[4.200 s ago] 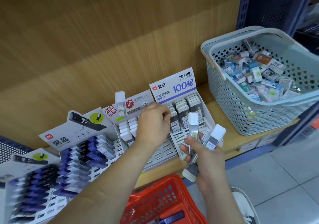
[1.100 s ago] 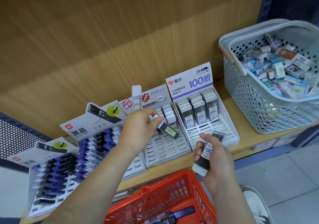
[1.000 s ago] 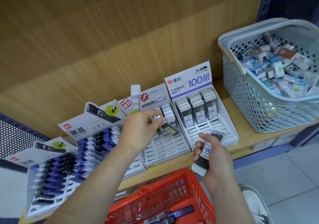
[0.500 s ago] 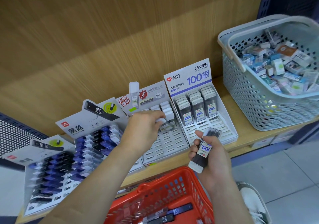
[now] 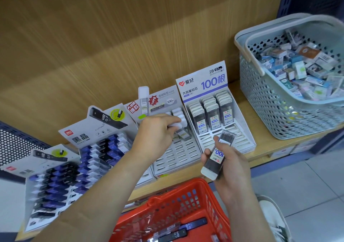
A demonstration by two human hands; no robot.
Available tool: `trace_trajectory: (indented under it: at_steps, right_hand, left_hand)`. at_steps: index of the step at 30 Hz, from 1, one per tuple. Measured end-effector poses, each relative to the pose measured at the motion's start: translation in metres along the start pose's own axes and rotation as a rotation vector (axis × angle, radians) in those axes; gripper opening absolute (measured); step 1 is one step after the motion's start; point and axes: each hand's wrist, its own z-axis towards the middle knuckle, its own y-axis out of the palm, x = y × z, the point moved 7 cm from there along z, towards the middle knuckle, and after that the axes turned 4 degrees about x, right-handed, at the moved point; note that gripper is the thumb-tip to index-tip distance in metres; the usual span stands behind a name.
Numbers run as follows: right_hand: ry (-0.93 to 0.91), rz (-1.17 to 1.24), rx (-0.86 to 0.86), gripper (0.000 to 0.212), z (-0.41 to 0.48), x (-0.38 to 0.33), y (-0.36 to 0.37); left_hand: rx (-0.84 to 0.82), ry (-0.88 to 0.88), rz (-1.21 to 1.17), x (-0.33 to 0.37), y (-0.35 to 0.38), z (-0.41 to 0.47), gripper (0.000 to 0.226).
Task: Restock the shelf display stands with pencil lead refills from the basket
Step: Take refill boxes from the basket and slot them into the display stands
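Note:
My left hand [image 5: 156,135] pinches a white-capped lead refill [image 5: 181,130] and sets it into the middle white display stand [image 5: 175,159], beside the white caps standing there. My right hand [image 5: 226,160] grips a dark "100" refill case [image 5: 214,160], white cap pointing down, in front of the right stand [image 5: 240,130] with the "100" header, which holds three rows of the same dark cases [image 5: 214,115]. The red basket [image 5: 167,210] below my arms holds dark HB refills.
Two stands with blue and black HB refills [image 5: 104,152] sit at the left of the wooden shelf [image 5: 264,148]. A grey basket [image 5: 264,100] full of small boxed erasers stands at the right. Tiled floor and a shoe show below right.
My left hand has carried its refill back and up into the rear rows of the middle stand. My right hand has kept its dark case and stayed in front of the right stand.

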Motion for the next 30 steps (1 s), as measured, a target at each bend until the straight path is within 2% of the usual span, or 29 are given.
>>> trace_trajectory:
  at_steps: [13,15,23,30]
  right_hand:
    - [-0.120,-0.086,0.053,0.006,0.004,-0.001,-0.006]
    - [-0.119,-0.073,0.045,0.003,0.003,-0.002,-0.004]
    - [-0.076,-0.047,0.006,0.014,-0.003,0.002,0.000]
    - [-0.026,-0.045,0.026,0.010,-0.003,0.002,0.000]
  left_hand:
    - [-0.050,0.025,-0.027,0.007,0.004,0.000,0.021]
    - [-0.070,0.036,-0.023,0.010,0.006,-0.002,0.021]
    - [-0.089,0.069,0.059,0.007,0.009,0.007,0.025]
    - [-0.017,0.133,0.034,0.011,0.019,0.006,0.023]
